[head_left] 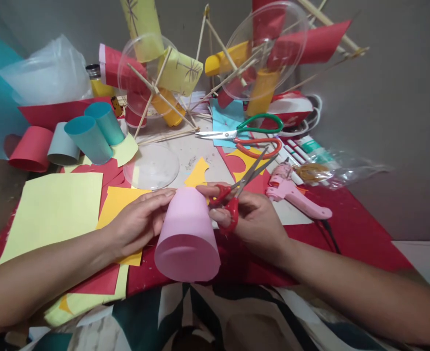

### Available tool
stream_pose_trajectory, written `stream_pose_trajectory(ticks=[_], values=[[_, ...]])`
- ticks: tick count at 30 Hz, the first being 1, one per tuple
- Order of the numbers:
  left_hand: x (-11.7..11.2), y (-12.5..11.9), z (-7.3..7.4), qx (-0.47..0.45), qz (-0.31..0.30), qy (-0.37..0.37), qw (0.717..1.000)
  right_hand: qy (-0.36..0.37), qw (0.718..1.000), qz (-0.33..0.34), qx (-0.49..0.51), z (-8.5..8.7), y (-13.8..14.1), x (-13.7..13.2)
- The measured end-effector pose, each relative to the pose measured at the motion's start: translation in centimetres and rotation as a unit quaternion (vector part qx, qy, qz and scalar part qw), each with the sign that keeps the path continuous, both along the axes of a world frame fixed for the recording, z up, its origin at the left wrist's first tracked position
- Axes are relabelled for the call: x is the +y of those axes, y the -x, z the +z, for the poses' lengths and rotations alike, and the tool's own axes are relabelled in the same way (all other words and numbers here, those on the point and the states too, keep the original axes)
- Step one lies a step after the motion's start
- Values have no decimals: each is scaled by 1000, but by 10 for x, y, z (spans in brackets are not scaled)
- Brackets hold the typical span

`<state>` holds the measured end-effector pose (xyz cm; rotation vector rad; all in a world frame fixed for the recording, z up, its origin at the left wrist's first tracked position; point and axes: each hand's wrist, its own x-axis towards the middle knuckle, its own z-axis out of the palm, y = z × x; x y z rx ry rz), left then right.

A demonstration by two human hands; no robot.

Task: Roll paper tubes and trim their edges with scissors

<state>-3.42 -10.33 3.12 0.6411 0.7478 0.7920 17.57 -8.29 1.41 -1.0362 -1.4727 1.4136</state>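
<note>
A pink paper cylinder [187, 224] is held above the table's near edge, its round mouth tilted toward me. My left hand [138, 219] grips its left side, thumb along the top and the other fingers partly hidden behind. In my right hand [253, 219] are small scissors with red handles [232, 214], finger and thumb through the loops. Their blades [249, 173] are parted and point up and away from the cylinder. The right index fingertip reaches the cylinder's far right rim. A yellow paper scrap [198, 173] lies just behind the cylinder.
Pale yellow sheets [57, 209] lie at the left, near blue paper cylinders [87, 139] and a red cylinder [32, 148]. Large green-and-orange scissors [237, 134] lie behind, with a pink glue gun [297, 195] at right. Two stick-and-paper wheel structures [154, 87] stand at the back.
</note>
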Motion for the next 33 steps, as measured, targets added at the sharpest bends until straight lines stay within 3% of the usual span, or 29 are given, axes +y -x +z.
stream_pose_trajectory(ticks=[3, 7, 10, 13, 16, 20, 23, 26, 33], values=[[2, -2, 0, -31, -5, 45, 998, 0, 1000, 27, -2, -5, 2, 2], [5, -1, -1, 5, 37, 100, 994, 0, 998, 64, 0, -5, 1, 5], [8, 5, -2, 50, 52, 99, 992, 8, 999, 30, -12, 3, -5, 7], [13, 14, -5, 130, 40, 51, 989, 2, 998, 4, -58, 11, -17, 8], [16, 20, -8, 168, -5, 20, 986, -29, 990, 77, -114, 14, -27, 5], [18, 24, -11, 206, -16, -27, 978, -129, 953, 202, -183, 12, -31, 3], [20, 29, -14, 251, -10, -69, 965, -183, 936, 171, -247, 11, -29, 4], [22, 33, -16, 225, -10, -49, 973, -203, 932, 132, -269, 8, -26, 5], [26, 32, -19, 154, 1, 33, 988, -151, 931, 132, -305, 0, -19, 7]])
